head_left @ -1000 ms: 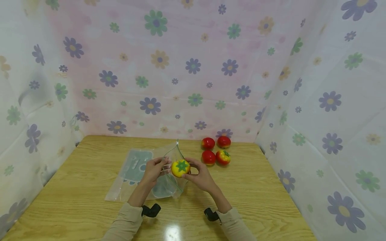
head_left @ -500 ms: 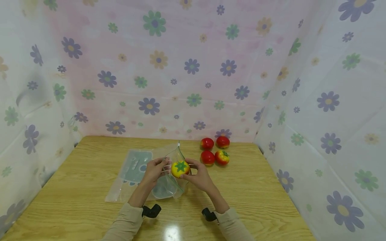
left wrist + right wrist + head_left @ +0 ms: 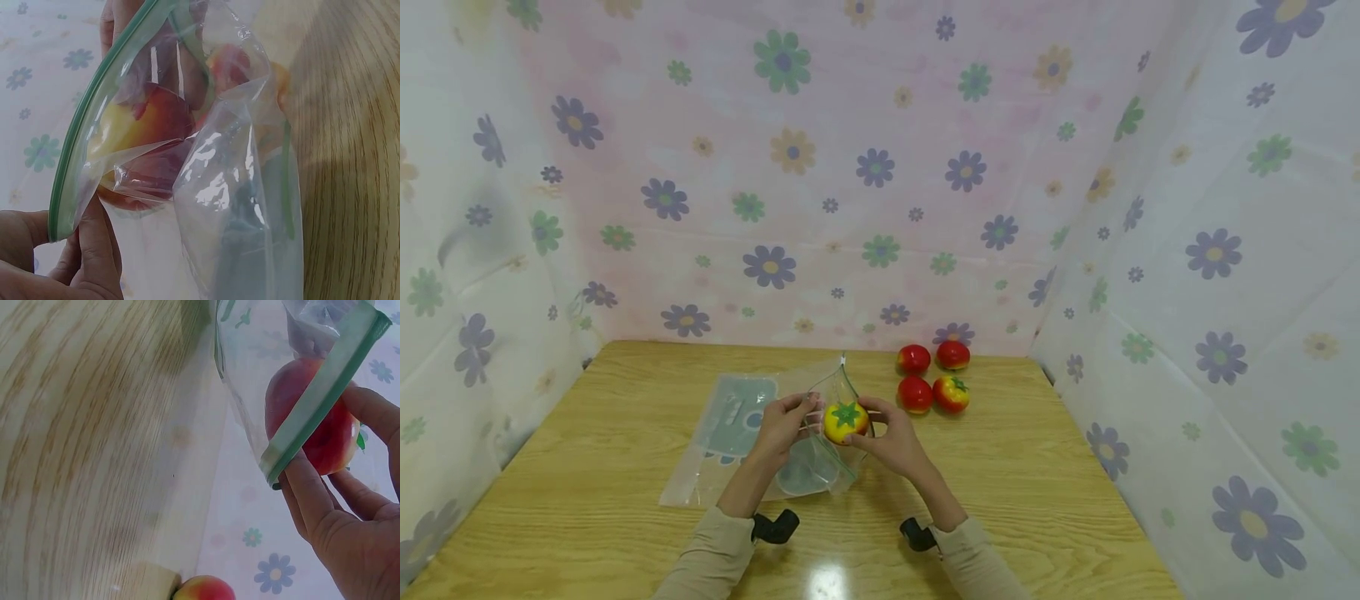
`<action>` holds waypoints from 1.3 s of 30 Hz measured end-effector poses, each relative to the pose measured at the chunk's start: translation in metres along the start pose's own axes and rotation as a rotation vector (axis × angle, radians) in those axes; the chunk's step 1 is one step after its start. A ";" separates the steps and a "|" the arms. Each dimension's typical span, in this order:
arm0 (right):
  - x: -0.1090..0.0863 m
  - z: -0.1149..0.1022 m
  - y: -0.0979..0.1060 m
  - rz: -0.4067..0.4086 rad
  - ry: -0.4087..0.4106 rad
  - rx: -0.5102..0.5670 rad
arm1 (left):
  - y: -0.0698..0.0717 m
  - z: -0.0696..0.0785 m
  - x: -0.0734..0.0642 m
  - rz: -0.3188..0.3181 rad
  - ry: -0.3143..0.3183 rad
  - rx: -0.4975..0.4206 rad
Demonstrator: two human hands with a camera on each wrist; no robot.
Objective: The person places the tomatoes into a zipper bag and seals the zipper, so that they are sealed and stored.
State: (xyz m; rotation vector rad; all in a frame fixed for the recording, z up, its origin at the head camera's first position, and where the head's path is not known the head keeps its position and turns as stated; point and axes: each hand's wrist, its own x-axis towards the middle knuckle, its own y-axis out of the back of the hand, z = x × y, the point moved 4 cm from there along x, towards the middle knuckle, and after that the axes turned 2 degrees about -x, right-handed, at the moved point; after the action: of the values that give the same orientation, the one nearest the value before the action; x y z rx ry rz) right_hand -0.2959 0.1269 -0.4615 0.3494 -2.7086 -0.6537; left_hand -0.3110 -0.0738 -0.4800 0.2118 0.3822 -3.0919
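A clear zip bag (image 3: 737,412) with a blue-grey cartoon print lies partly on the table, its mouth raised and spread. My left hand (image 3: 782,429) pinches one side of the mouth by the green zip strip (image 3: 81,115). My right hand (image 3: 891,437) grips a red-and-yellow toy tomato (image 3: 844,423) with green star-shaped leaves, thumb and fingers on its right side. The tomato is at the bag's mouth, its leafy top facing me. In the right wrist view, the green strip crosses in front of the tomato (image 3: 312,406), right at my fingers. Some of my left fingers show through the plastic.
Several more red toy tomatoes (image 3: 914,393) stand grouped at the back right of the wooden table (image 3: 1015,500). Flower-patterned cloth (image 3: 880,167) walls in the back and both sides. Black wrist mounts (image 3: 777,527) sit at both cuffs.
My right hand has brought the toy tomato slightly left at the bag's mouth. The left hand keeps its pinch on the bag almost unmoved; the head view has shifted a little.
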 end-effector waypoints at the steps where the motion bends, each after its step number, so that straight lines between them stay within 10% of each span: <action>1: 0.000 0.000 0.000 -0.002 0.003 -0.004 | 0.000 0.000 0.000 0.002 0.001 0.001; 39: 0.005 0.003 -0.010 -0.015 0.001 -0.022 | 0.001 0.000 0.000 0.006 0.001 0.063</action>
State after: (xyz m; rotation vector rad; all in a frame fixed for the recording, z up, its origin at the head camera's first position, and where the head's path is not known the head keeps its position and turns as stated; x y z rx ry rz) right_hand -0.2994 0.1175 -0.4675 0.3642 -2.6978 -0.6872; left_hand -0.3106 -0.0752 -0.4803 0.2146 0.2833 -3.1008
